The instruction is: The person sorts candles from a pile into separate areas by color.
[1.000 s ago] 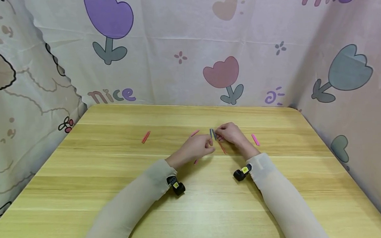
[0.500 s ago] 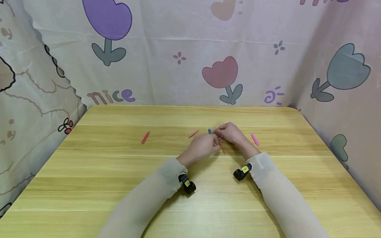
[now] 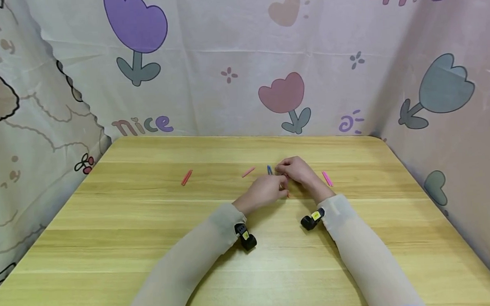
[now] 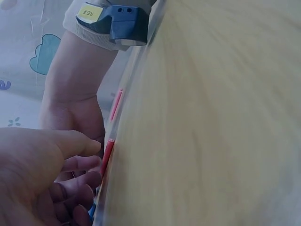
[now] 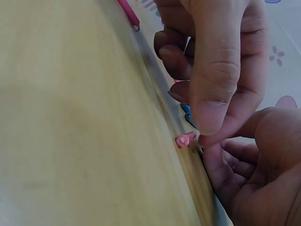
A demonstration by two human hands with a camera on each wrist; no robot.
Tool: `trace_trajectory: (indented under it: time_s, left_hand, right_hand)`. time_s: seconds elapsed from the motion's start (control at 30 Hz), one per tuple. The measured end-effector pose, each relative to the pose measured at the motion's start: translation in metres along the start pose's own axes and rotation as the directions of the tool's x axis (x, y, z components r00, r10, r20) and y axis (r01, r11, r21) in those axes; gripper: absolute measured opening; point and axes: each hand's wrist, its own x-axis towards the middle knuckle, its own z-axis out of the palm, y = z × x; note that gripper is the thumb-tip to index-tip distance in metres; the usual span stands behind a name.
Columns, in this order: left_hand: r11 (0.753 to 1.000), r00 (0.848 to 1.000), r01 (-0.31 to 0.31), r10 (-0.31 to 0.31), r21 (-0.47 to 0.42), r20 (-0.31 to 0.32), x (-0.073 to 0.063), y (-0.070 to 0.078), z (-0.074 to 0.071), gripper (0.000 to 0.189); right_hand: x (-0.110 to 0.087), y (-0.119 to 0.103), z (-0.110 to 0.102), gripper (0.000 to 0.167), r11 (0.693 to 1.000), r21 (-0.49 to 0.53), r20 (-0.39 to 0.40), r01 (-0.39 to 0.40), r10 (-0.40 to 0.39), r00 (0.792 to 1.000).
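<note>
Near the middle of the table, my left hand (image 3: 264, 190) reaches right with its thumb apart from loosely bent fingers. A thin red stick (image 4: 107, 155) lies on the table just past these fingers in the left wrist view. In the right wrist view the round end of a reddish stick (image 5: 183, 140) shows beside the left thumb. My right hand (image 3: 296, 169) is close by with bent fingers, its tips partly hidden; whether they hold a stick cannot be told. Blue sticks (image 3: 269, 169) lie between the hands, partly covered by the left hand.
Red sticks (image 3: 187, 177) lie together farther left on the wooden table (image 3: 150, 228). A single pink stick (image 3: 248, 172) lies behind the left hand, and bright pink sticks (image 3: 327, 178) lie right of the right hand. A printed curtain (image 3: 210, 100) stands behind the table.
My left hand has moved right, over the red stick's near end, and uncovered the pink stick behind it. My right hand has stayed nearly in place.
</note>
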Motion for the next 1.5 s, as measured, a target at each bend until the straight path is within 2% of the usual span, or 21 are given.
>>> trace_trajectory:
  time_s: [0.17,0.33,0.57,0.77,1.03,1.27,1.5]
  left_hand:
    - [1.0,1.0,0.005,-0.005,0.018,0.0,0.0,-0.002,0.001,0.011]
    - [0.998,0.998,0.055,-0.054,0.032,-0.019,-0.003,-0.003,-0.001,0.013]
    - [0.992,0.992,0.128,-0.128,0.006,0.007,-0.008,-0.002,-0.004,0.019]
    - [0.996,0.996,0.09,-0.091,0.014,0.018,-0.01,-0.003,-0.004,0.003]
    - [0.997,0.997,0.073,-0.073,-0.012,0.018,-0.013,-0.003,-0.006,0.014]
    - [0.994,0.994,0.107,-0.107,0.012,-0.004,-0.016,-0.003,-0.007,0.008]
    - [0.988,0.988,0.154,-0.154,-0.004,-0.021,-0.015,-0.004,-0.005,0.012]
  right_hand:
    - [0.001,0.001,0.001,0.023,1.0,0.027,0.001,-0.007,0.007,1.0]
    - [0.002,0.0,0.002,0.022,0.999,0.035,0.0,-0.021,0.021,1.0]
    - [0.003,0.001,0.006,0.018,0.993,0.121,0.016,-0.016,0.014,1.0]
    - [0.005,-0.001,0.009,0.015,1.0,0.027,0.003,-0.002,0.002,1.0]
    - [0.007,-0.002,0.012,0.015,1.0,-0.006,-0.011,-0.01,0.01,1.0]
    - [0.009,-0.002,0.013,0.015,1.0,-0.019,-0.029,-0.015,0.014,0.999]
    - [0.007,-0.004,0.014,0.016,1.0,0.0,-0.033,-0.009,0.009,0.999]
